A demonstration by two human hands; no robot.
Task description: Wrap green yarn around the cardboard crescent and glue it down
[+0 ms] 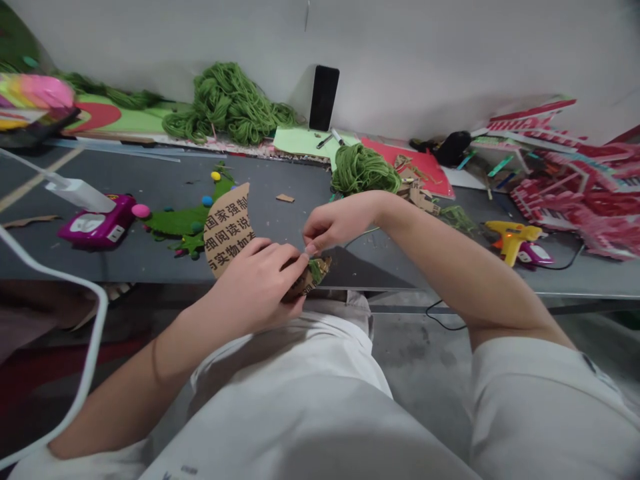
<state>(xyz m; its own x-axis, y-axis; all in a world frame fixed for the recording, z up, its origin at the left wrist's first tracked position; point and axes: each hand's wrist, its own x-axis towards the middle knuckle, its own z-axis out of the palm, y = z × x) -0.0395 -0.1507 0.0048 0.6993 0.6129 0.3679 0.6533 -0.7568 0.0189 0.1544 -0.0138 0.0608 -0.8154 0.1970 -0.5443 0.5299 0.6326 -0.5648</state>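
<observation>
A curved piece of printed cardboard (pixel 227 230) is held at the table's front edge, one end tapering to a point on the left. My left hand (pixel 267 277) is closed over its middle, fingers on top. Green yarn (pixel 315 270) is wound round the cardboard near its right end. My right hand (pixel 333 223) pinches a strand of this yarn beside the left fingertips; the strand itself is mostly hidden by the fingers. Behind the right wrist lies a loose skein of green yarn (pixel 363 170), and a thin strand shows below it.
A yellow glue gun (pixel 513 239) with a cable lies at right. Left are a green felt-like piece with pompoms (pixel 180 221) and a purple device (pixel 97 223). A yarn heap (pixel 230 103) and a phone (pixel 324 98) stand along the wall. Pink-red frames (pixel 575 193) crowd the far right.
</observation>
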